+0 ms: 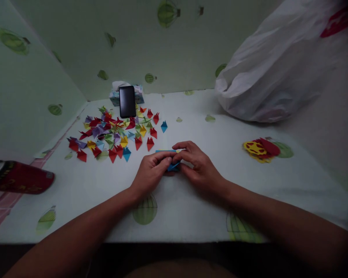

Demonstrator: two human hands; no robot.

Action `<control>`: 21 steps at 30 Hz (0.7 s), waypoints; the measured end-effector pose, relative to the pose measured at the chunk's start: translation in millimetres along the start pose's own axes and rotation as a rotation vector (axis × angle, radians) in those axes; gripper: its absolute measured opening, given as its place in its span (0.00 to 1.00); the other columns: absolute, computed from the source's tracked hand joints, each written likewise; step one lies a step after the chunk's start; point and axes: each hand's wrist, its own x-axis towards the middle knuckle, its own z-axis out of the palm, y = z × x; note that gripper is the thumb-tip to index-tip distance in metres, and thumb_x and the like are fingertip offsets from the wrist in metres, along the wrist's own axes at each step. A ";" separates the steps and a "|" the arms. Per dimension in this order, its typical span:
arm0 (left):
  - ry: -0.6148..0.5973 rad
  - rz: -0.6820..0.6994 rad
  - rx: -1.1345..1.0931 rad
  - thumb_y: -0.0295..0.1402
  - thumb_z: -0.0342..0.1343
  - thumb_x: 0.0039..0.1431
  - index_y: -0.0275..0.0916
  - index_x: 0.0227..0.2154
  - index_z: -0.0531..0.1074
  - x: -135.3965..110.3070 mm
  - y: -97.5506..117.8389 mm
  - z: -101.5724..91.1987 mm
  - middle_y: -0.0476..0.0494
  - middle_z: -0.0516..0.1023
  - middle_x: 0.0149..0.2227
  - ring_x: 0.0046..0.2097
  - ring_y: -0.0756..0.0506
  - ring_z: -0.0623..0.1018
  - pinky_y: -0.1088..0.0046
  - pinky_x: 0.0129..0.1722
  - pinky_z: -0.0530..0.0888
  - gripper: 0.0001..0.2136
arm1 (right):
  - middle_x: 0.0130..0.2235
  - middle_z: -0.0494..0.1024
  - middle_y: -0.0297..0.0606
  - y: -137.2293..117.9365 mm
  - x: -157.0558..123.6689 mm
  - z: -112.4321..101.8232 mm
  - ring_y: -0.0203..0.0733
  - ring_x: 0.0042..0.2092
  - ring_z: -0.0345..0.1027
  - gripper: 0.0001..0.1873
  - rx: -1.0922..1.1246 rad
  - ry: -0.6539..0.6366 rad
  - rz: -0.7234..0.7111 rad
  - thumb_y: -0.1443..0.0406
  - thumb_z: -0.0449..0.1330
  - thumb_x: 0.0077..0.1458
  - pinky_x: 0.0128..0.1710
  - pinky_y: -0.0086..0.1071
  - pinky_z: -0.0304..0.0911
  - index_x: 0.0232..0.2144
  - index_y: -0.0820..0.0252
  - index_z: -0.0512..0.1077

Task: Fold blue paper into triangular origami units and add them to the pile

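Note:
My left hand [152,170] and my right hand [195,164] meet at the middle of the white table [191,208], fingers pinched together on a small blue folded paper piece [173,166]. A thin blue and yellow strip of paper [165,151] lies just behind my fingers. To the left and behind spreads a pile of several folded paper triangles [116,133] in red, yellow, blue, green and purple.
A black phone [127,101] leans upright against a tissue box [116,96] at the back. A red can [20,177] lies at the left edge. A big white plastic bag [278,65] fills the back right. A red and yellow paper stack [261,149] lies to the right.

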 end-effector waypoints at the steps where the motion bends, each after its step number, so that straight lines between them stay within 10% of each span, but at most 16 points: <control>1: 0.004 0.012 0.014 0.38 0.63 0.58 0.36 0.42 0.82 0.2 -0.8 0.1 0.41 0.81 0.43 0.41 0.45 0.81 0.68 0.40 0.84 0.13 | 0.52 0.72 0.44 0.0 -0.1 0.1 0.48 0.56 0.68 0.13 -0.008 -0.001 -0.002 0.77 0.56 0.55 0.54 0.47 0.67 0.36 0.56 0.72; 14: 0.022 0.452 0.695 0.28 0.50 0.67 0.39 0.52 0.78 2.5 -4.2 -7.9 0.42 0.85 0.48 0.45 0.44 0.84 0.67 0.49 0.78 0.15 | 0.54 0.71 0.51 -0.4 1.4 0.2 0.52 0.56 0.67 0.06 -0.139 -0.094 -0.100 0.73 0.58 0.61 0.56 0.49 0.67 0.39 0.61 0.73; 21: 0.014 0.397 0.729 0.29 0.49 0.67 0.38 0.53 0.76 1.5 -1.1 -6.9 0.42 0.85 0.44 0.40 0.45 0.82 0.68 0.43 0.77 0.16 | 0.57 0.70 0.52 1.2 0.0 1.4 0.54 0.60 0.65 0.07 -0.147 -0.132 -0.085 0.73 0.60 0.61 0.59 0.54 0.65 0.41 0.61 0.74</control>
